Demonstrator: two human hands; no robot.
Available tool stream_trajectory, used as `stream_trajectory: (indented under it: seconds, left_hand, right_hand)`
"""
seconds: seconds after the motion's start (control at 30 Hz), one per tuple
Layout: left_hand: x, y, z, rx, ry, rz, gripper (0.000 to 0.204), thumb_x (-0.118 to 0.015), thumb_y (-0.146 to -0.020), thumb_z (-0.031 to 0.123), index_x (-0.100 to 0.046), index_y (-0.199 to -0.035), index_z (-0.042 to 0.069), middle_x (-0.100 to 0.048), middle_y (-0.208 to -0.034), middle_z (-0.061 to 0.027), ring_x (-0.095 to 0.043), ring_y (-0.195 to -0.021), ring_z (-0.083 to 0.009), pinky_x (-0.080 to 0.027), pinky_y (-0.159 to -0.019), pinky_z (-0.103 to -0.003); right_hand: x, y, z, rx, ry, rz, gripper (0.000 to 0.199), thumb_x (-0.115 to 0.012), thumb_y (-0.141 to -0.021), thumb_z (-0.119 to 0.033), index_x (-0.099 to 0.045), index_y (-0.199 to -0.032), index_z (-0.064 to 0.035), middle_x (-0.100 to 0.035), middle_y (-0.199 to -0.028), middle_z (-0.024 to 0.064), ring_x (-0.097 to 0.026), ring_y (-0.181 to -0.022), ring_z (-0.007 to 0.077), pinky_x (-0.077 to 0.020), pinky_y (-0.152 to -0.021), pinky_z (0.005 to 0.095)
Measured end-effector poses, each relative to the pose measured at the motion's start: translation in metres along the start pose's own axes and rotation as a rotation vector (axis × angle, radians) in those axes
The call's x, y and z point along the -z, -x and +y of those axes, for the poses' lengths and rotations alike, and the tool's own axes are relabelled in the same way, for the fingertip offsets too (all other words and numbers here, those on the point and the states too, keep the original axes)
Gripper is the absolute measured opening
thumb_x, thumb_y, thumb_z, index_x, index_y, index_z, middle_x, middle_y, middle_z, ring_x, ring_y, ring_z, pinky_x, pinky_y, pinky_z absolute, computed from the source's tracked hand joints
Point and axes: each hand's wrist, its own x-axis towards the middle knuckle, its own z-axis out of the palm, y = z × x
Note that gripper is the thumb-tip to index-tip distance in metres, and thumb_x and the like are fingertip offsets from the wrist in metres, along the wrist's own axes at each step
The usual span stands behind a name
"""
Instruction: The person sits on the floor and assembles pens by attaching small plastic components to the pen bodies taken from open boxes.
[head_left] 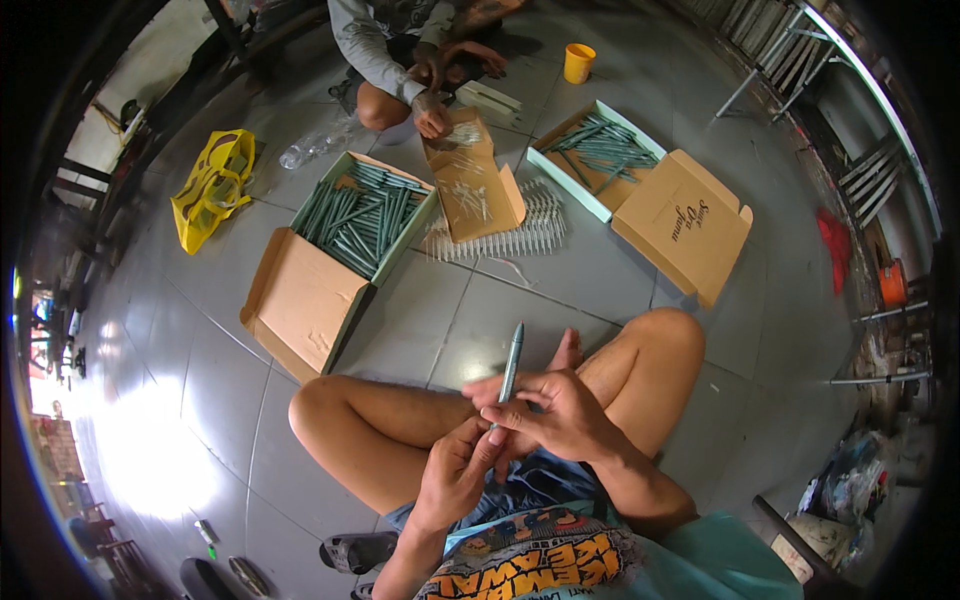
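Observation:
A slim grey-green pen [513, 358] stands nearly upright over my lap, its pointed end up. Around its middle my right hand [562, 412] is closed, thumb across the barrel and some fingers stretched out behind it. My left hand [453, 474] pinches the pen's lower end, which its fingers partly hide. Beyond my crossed legs, an open carton [408, 243] at the left holds many similar pens [365, 212]. Another open carton [570, 184] at the right holds fewer pens [608, 150].
Between the cartons, a small brown box [465, 228] of thin white pieces rests on a rack of spiky white pieces [545, 222]. A co-worker's hand [432, 118] reaches into it. Around stand a yellow bag [213, 190], yellow cup [578, 64], clear plastic bottle [305, 153] and sandal [360, 551].

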Motion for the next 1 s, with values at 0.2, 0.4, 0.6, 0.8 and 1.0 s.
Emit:
stream_trajectory:
  seconds: [0.2,0.4,0.6,0.8,1.0]
  left_hand:
    - [-0.005,0.013,0.002,0.057,-0.375,0.068,0.031,-0.052,-0.103,0.028,-0.060,-0.093,0.000,-0.056,-0.061,-0.0028,-0.051,-0.057,-0.0101,-0.042,-0.055,-0.028]
    - [-0.008,0.007,-0.005,0.023,-0.145,0.092,0.029,-0.051,-0.104,0.026,-0.058,-0.092,0.000,-0.052,-0.063,-0.0002,-0.046,-0.057,-0.0080,-0.040,-0.053,-0.026]
    - [-0.014,0.004,-0.005,0.015,-0.083,0.108,0.029,-0.051,-0.104,0.027,-0.057,-0.091,0.001,-0.051,-0.065,0.0008,-0.046,-0.058,-0.0072,-0.038,-0.052,-0.025]
    - [-0.012,0.010,-0.007,0.061,-0.266,0.158,0.028,-0.055,-0.102,0.027,-0.059,-0.092,0.001,-0.053,-0.061,-0.0014,-0.047,-0.055,-0.0086,-0.039,-0.052,-0.027]
    - [-0.017,0.010,-0.011,0.061,-0.254,0.234,0.027,-0.056,-0.102,0.026,-0.060,-0.094,0.001,-0.053,-0.062,-0.0006,-0.048,-0.056,-0.0075,-0.039,-0.052,-0.026]
  right_hand:
    - [0.022,-0.002,-0.009,0.066,0.064,0.014,0.033,-0.060,-0.099,-0.028,-0.071,-0.111,0.0007,-0.074,-0.108,0.0106,-0.066,-0.105,0.0140,-0.0317,-0.110,0.0348]
    - [0.006,-0.003,-0.001,-0.032,-0.084,0.004,0.029,-0.065,-0.097,-0.027,-0.072,-0.111,-0.0024,-0.074,-0.104,0.0113,-0.064,-0.109,0.0147,-0.0377,-0.108,0.0344]
    - [0.013,-0.001,0.006,-0.067,0.015,-0.099,0.033,-0.060,-0.099,-0.031,-0.074,-0.106,-0.0022,-0.075,-0.098,0.0092,-0.067,-0.096,0.0108,-0.0368,-0.105,0.0278]
    - [0.020,-0.012,0.000,-0.010,-0.081,0.070,0.031,-0.060,-0.099,-0.026,-0.073,-0.098,0.0023,-0.074,-0.102,0.0137,-0.068,-0.097,0.0161,-0.0467,-0.097,0.0300]
    - [0.012,-0.010,0.009,-0.005,-0.087,0.087,0.030,-0.060,-0.099,-0.022,-0.069,-0.109,0.0051,-0.071,-0.110,0.0135,-0.065,-0.103,0.0163,-0.0477,-0.097,0.0290]
